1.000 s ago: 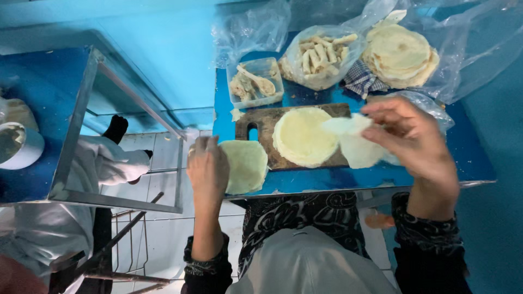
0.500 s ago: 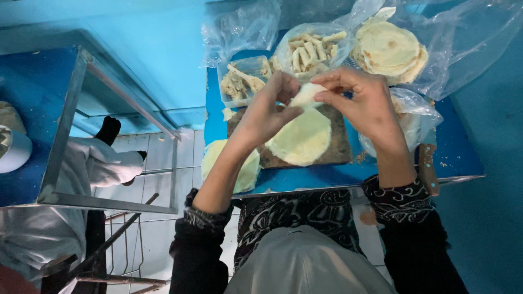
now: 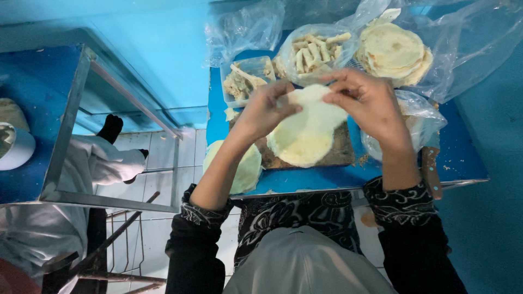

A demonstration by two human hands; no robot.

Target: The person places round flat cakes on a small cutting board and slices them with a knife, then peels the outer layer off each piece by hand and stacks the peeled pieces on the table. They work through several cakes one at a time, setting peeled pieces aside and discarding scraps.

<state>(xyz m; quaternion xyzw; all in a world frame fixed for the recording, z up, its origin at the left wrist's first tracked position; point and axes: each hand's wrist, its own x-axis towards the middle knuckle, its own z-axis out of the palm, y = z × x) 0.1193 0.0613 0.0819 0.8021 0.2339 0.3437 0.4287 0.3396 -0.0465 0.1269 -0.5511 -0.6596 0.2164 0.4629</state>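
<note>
Blue covers nearly everything: a blue tabletop (image 3: pixel 463 158) fills the right half of the frame, with blue walls beyond it and pale floor tiles showing at lower left. Near the centre, both hands are raised just above a wooden board (image 3: pixel 340 151) and hold a thin, pale round of dough (image 3: pixel 305 130) between them. Closed around its upper left edge is the left hand (image 3: pixel 267 111), fingers curled and thumb pressed on the sheet; the right hand (image 3: pixel 370 100) pinches the upper right edge with its fingertips, and the sheet hangs down over the board. Another pale round (image 3: pixel 242 166) lies flat at the tabletop's near left edge, just beside the board. Along the top of the frame sit a clear plastic tub of pale strips (image 3: pixel 245 81), a plastic bag of rolled dough sticks (image 3: pixel 316 51), and, at upper right, a stack of flat breads in clear wrap (image 3: pixel 395 49). A wooden handle (image 3: pixel 431 171) lies at the right, below the right wrist. At far left, another person in white clothes (image 3: pixel 71 163) stands beside a metal-framed stand (image 3: pixel 65 136).
</note>
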